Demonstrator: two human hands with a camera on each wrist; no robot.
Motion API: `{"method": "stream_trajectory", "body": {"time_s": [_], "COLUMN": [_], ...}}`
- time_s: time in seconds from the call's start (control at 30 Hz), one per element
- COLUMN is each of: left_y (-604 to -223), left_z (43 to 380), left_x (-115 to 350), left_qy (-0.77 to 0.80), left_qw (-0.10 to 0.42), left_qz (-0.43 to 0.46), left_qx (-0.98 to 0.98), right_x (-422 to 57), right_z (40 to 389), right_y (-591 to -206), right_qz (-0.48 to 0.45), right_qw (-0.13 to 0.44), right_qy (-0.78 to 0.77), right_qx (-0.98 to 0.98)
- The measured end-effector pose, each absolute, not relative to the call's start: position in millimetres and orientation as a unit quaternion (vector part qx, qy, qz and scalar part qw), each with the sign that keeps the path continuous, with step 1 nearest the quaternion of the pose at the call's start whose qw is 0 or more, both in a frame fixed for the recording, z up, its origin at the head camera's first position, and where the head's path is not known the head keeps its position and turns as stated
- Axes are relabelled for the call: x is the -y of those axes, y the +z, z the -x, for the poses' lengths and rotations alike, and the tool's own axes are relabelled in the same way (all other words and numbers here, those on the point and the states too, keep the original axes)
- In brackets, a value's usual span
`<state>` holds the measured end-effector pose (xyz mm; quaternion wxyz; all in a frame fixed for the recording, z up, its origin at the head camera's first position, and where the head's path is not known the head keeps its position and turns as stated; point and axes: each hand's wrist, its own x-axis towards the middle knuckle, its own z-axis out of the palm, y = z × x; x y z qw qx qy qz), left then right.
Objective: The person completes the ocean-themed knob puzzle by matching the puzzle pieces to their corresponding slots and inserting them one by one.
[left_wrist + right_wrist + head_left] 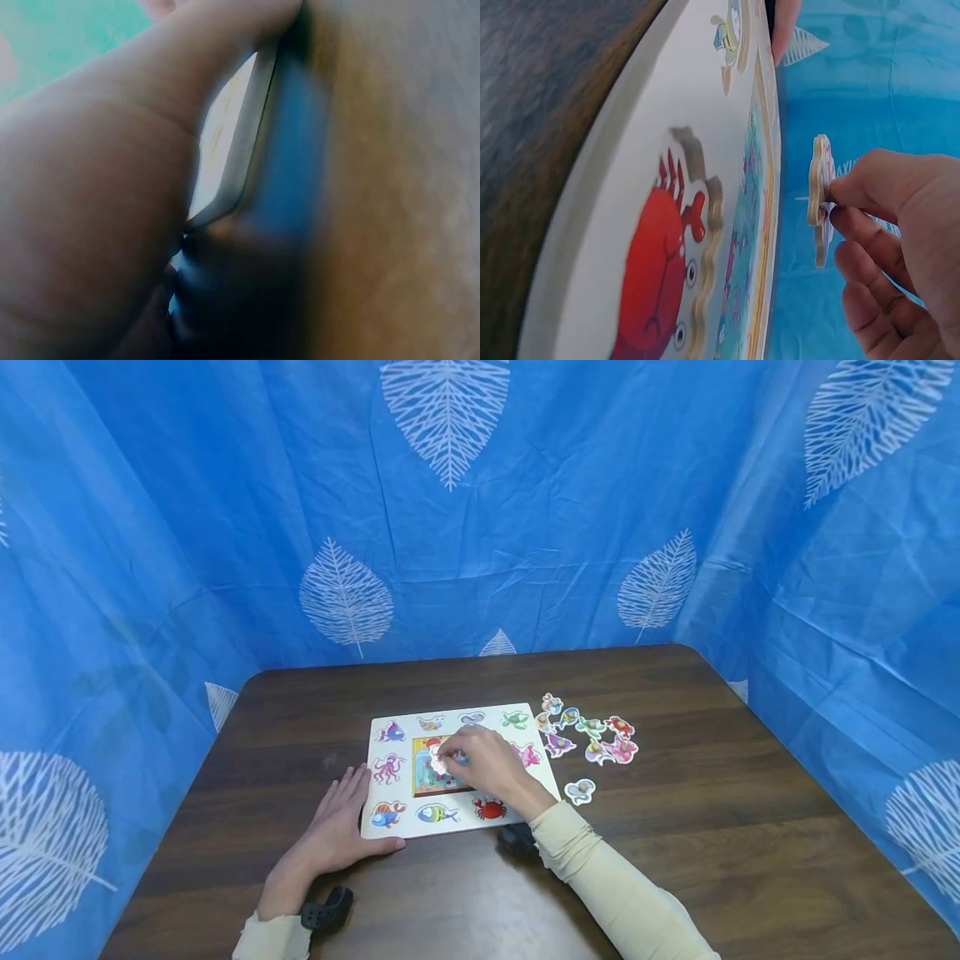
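Observation:
A white wooden puzzle board (465, 818) with sea-animal recesses lies on the table. Over its middle picture, my right hand (487, 762) pinches a wavy-edged puzzle piece (821, 187) by its small knob between thumb and forefinger. The right wrist view has the piece held up on edge, apart from the board, its other fingers loosely bent. My left hand (341, 818) rests at the board's near left corner, fingers straight along the left side and thumb at the front edge. In the left wrist view the hand covers most of the board.
To the right of the board, several knobbed puzzle pieces lie in a cluster, a red crab piece (621, 725) among them. A grey-white piece (580, 791) lies nearer to me. A blue curtain (480, 568) with white leaves surrounds the dark wooden table (720, 793).

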<state>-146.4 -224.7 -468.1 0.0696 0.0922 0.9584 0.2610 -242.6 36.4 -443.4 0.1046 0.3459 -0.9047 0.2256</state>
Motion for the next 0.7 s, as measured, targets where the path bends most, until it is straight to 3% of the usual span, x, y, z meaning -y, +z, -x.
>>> {"method": "stream_trajectory", "body": {"time_s": [0.47, 0.7], "left_y": [-474, -469], "left_z": [140, 144], "left_x": [222, 225], "left_qy": [0.274, 0.262], "left_qw": [0.075, 0.063], "left_qz": [-0.086, -0.100], "left_qx": [-0.955, -0.958], "right_x": [-28, -22], "right_z": [232, 236], "right_y": [-449, -445], "right_qz": [-0.341, -0.360], "right_qw": [0.086, 0.106], "right_qy": [0.214, 0.212], "right_qx": [0.911, 0.902]}}
